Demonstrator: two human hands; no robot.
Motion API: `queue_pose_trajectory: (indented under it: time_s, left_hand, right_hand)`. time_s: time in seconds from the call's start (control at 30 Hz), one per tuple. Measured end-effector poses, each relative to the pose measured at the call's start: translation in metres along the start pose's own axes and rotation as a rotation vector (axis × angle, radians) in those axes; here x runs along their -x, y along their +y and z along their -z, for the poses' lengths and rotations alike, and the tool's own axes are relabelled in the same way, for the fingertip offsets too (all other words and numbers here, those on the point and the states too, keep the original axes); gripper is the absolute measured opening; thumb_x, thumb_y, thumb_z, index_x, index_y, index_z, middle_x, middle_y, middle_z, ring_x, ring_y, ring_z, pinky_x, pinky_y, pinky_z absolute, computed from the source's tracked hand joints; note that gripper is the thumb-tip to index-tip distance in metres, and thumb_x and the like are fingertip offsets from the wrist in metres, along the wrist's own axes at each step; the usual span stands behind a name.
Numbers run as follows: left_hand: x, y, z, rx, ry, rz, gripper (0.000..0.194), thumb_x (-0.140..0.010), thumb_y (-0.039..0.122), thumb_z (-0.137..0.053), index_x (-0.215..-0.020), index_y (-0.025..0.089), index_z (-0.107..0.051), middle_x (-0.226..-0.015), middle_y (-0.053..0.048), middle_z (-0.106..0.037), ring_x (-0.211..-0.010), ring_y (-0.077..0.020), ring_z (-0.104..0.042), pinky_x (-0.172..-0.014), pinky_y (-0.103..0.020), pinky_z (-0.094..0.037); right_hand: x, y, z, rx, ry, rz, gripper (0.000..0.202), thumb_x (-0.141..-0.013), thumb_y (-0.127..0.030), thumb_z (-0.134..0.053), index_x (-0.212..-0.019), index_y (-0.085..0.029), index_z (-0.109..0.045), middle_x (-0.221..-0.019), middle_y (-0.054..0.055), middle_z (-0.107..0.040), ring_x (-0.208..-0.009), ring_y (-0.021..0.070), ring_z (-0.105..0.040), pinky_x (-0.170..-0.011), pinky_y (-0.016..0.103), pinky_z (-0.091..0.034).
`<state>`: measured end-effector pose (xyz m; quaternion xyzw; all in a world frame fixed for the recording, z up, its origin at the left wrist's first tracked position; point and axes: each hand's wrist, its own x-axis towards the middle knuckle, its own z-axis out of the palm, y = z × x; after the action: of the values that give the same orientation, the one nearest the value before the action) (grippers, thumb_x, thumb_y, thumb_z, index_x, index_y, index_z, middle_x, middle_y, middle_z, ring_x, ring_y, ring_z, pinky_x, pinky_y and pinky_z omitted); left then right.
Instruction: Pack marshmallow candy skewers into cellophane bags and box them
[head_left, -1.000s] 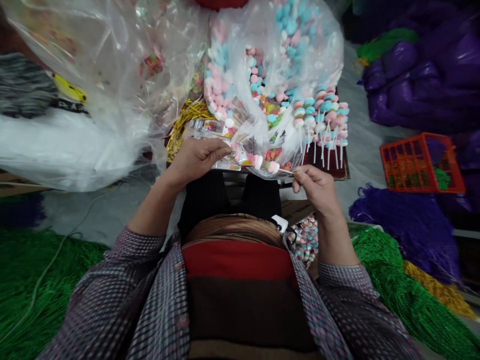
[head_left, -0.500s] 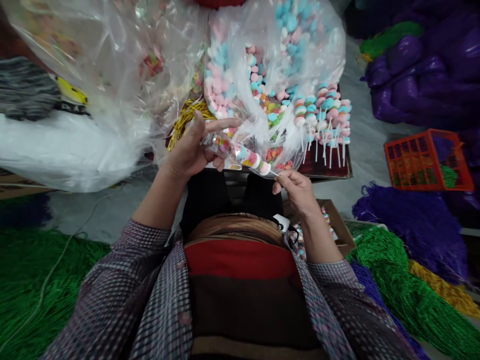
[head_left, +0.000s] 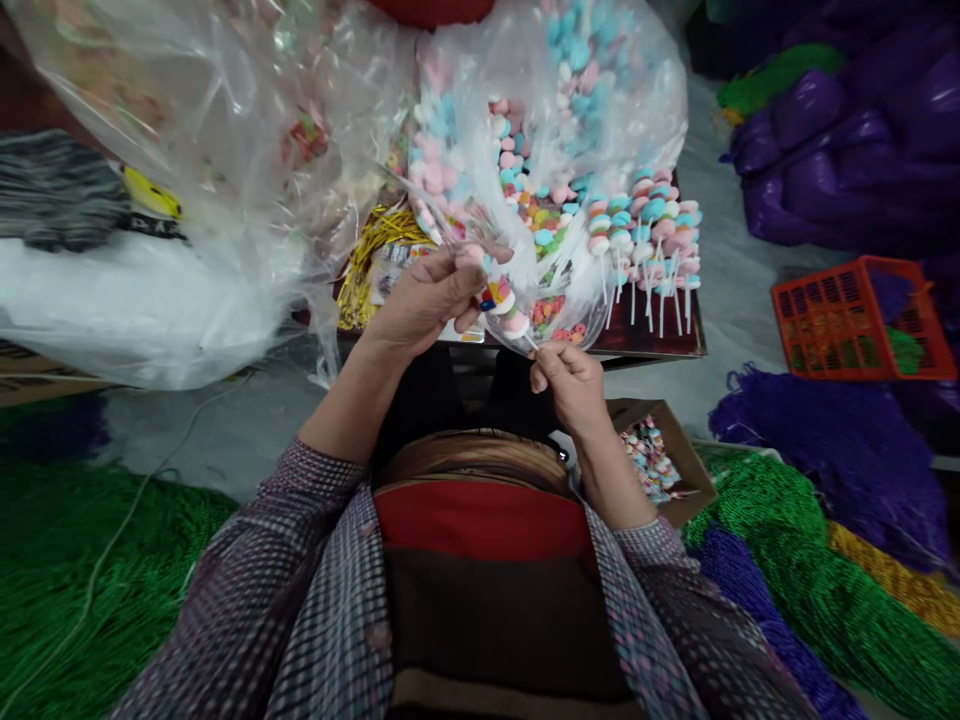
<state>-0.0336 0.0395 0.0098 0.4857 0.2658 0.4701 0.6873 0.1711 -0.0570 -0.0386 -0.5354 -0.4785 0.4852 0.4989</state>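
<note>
Between my hands is a candy skewer (head_left: 512, 322) of pink and white pieces with a bright printed patch, covered at least in part by a clear plastic bag. My left hand (head_left: 431, 295) is closed around the bag near the skewer's upper end, thumb pressed against the fingers. My right hand (head_left: 571, 380) pinches the white stick (head_left: 531, 342) at the lower end. Just behind my left hand lie gold twist ties (head_left: 367, 262). Further right, several finished-looking candy skewers (head_left: 646, 225) rest on the table with their sticks towards me.
Large clear bags of candy (head_left: 600, 90) cover the back of the dark table (head_left: 675, 338). A cardboard box (head_left: 694, 480) with wrapped candy stands below, right. An orange crate (head_left: 862, 318), purple bundles (head_left: 825, 450) and green strands (head_left: 795, 540) lie to the right; more green strands (head_left: 112, 560) lie left.
My left hand has gone from spread fingers to closed around the bag's upper part, moving right. My right hand, still pinching the stick, has shifted slightly left.
</note>
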Motion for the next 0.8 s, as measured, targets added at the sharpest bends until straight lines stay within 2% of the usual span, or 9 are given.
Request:
queue_pose_trajectory:
  time_s: [0.1, 0.2, 0.27, 0.33, 0.4, 0.47, 0.57, 0.7, 0.8]
  left_hand:
    - [0.003, -0.018, -0.001, -0.103, 0.035, 0.025, 0.049, -0.071, 0.067, -0.082, -0.082, 0.021, -0.071, -0.063, 0.003, -0.056, -0.045, -0.0047, -0.041, -0.043, -0.024, -0.039]
    - [0.009, -0.032, 0.003, -0.183, 0.079, 0.043, 0.049, -0.075, 0.068, -0.078, -0.095, 0.024, -0.072, -0.074, 0.000, -0.066, -0.064, -0.0119, -0.062, -0.058, -0.027, -0.052]
    - [0.011, -0.030, 0.005, -0.188, 0.106, 0.001, 0.057, -0.075, 0.073, -0.074, -0.106, 0.027, -0.069, -0.091, -0.004, -0.072, -0.086, -0.0170, -0.070, -0.073, -0.030, -0.057]
    - [0.010, -0.020, 0.004, -0.118, 0.113, -0.069, 0.067, -0.074, 0.081, -0.067, -0.115, 0.028, -0.065, -0.112, -0.006, -0.072, -0.106, -0.0207, -0.071, -0.086, -0.034, -0.058]
    - [0.007, -0.010, -0.003, -0.043, 0.123, -0.122, 0.068, -0.077, 0.083, -0.060, -0.118, 0.028, -0.061, -0.119, -0.006, -0.070, -0.117, -0.0226, -0.069, -0.094, -0.038, -0.056]
    - [0.002, -0.006, -0.012, -0.018, 0.184, -0.134, 0.058, -0.084, 0.078, -0.056, -0.111, 0.026, -0.061, -0.099, -0.004, -0.069, -0.113, -0.0216, -0.070, -0.098, -0.040, -0.055]
    - [-0.002, -0.016, -0.027, -0.057, 0.286, -0.080, 0.045, -0.092, 0.069, -0.052, -0.092, 0.024, -0.059, -0.067, 0.002, -0.053, -0.084, -0.0170, -0.070, -0.091, -0.038, -0.057]
    - [0.001, -0.033, -0.037, -0.076, 0.255, -0.024, 0.044, -0.097, 0.064, -0.049, -0.082, 0.024, -0.055, -0.063, 0.004, -0.046, -0.068, -0.0124, -0.060, -0.081, -0.033, -0.057]
    - [0.002, -0.034, -0.034, -0.061, 0.228, -0.031, 0.042, -0.098, 0.062, -0.050, -0.082, 0.024, -0.055, -0.063, 0.004, -0.045, -0.067, -0.0120, -0.059, -0.079, -0.032, -0.056]
  right_hand:
    - [0.003, 0.003, -0.006, 0.022, 0.050, 0.033, 0.041, -0.091, -0.061, -0.065, -0.081, -0.022, -0.065, -0.047, -0.010, -0.045, -0.043, 0.0064, -0.042, -0.051, 0.023, -0.035]
    - [0.003, 0.008, -0.011, -0.064, 0.034, -0.026, 0.043, -0.090, -0.064, -0.064, -0.080, -0.023, -0.061, -0.046, -0.011, -0.038, -0.042, 0.0069, -0.038, -0.048, 0.023, -0.033]
    - [0.003, 0.010, -0.013, -0.118, 0.002, -0.051, 0.043, -0.089, -0.064, -0.066, -0.080, -0.023, -0.061, -0.046, -0.011, -0.038, -0.042, 0.0069, -0.037, -0.048, 0.023, -0.033]
    - [0.003, 0.012, -0.014, -0.152, -0.036, -0.057, 0.042, -0.089, -0.063, -0.067, -0.080, -0.022, -0.062, -0.046, -0.011, -0.040, -0.041, 0.0066, -0.037, -0.048, 0.023, -0.033]
    - [0.004, 0.012, -0.015, -0.145, -0.089, -0.079, 0.042, -0.088, -0.063, -0.068, -0.080, -0.022, -0.063, -0.046, -0.011, -0.042, -0.041, 0.0065, -0.037, -0.048, 0.023, -0.033]
    - [0.006, 0.009, -0.017, -0.113, -0.137, -0.110, 0.044, -0.088, -0.065, -0.067, -0.080, -0.022, -0.064, -0.045, -0.010, -0.044, -0.041, 0.0067, -0.039, -0.047, 0.023, -0.033]
    - [0.009, 0.004, -0.023, -0.062, -0.141, -0.118, 0.047, -0.087, -0.068, -0.065, -0.081, -0.021, -0.064, -0.044, -0.010, -0.044, -0.039, 0.0064, -0.038, -0.045, 0.022, -0.030]
    - [0.010, -0.001, -0.033, -0.166, -0.130, -0.172, 0.049, -0.084, -0.070, -0.067, -0.077, -0.022, -0.060, -0.040, -0.013, -0.038, -0.034, 0.0054, -0.031, -0.040, 0.022, -0.025]
    - [0.010, -0.003, -0.036, -0.309, -0.195, -0.248, 0.047, -0.084, -0.069, -0.068, -0.082, -0.022, -0.061, -0.041, -0.013, -0.043, -0.033, 0.0066, -0.037, -0.042, 0.023, -0.032]
